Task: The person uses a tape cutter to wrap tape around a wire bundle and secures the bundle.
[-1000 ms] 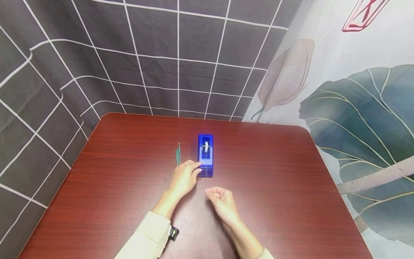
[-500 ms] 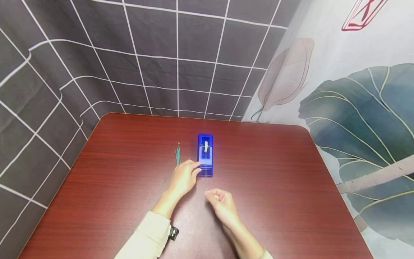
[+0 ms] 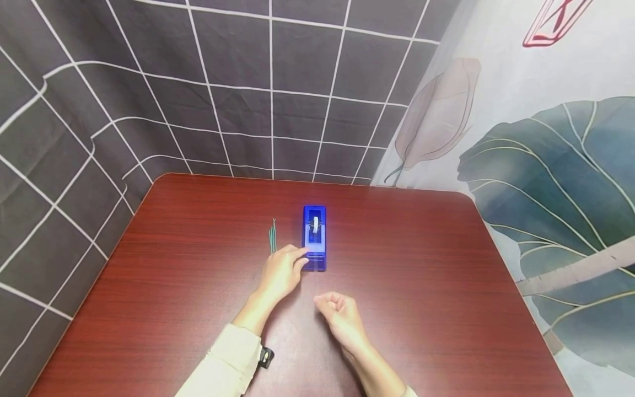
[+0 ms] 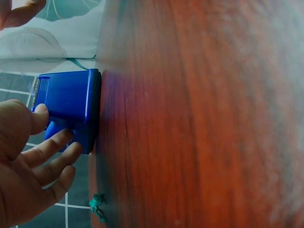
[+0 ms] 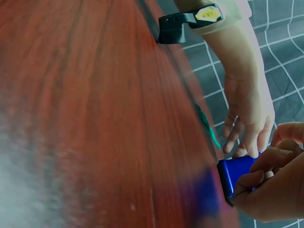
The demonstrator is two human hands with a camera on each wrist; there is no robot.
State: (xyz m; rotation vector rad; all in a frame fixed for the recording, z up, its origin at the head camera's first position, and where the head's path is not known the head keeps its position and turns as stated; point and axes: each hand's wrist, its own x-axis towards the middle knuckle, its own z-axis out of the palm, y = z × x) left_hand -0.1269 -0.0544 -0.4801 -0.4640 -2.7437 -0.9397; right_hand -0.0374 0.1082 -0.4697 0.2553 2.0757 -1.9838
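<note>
A blue tape dispenser (image 3: 315, 240) with a small white roll stands on the table, its front towards me. My left hand (image 3: 281, 273) holds the dispenser's near left side, thumb at the front and fingers along the side, as the left wrist view (image 4: 35, 156) also shows. My right hand (image 3: 342, 317) is a little nearer to me, in line with the dispenser's front. Its thumb and forefinger pinch together, and a small pale bit shows at the fingertips in the right wrist view; a clear strip of tape there is barely discernible. The other right fingers are curled.
Green twisted cords (image 3: 273, 237) lie just left of the dispenser, partly behind my left hand. The dark red table (image 3: 421, 275) ends at a grey checked curtain (image 3: 238, 121) at the back and left. A leaf-patterned white curtain (image 3: 501, 82) hangs at the right.
My right hand has drawn back very slightly towards me, away from the dispenser. The left hand and the dispenser have stayed in place.
</note>
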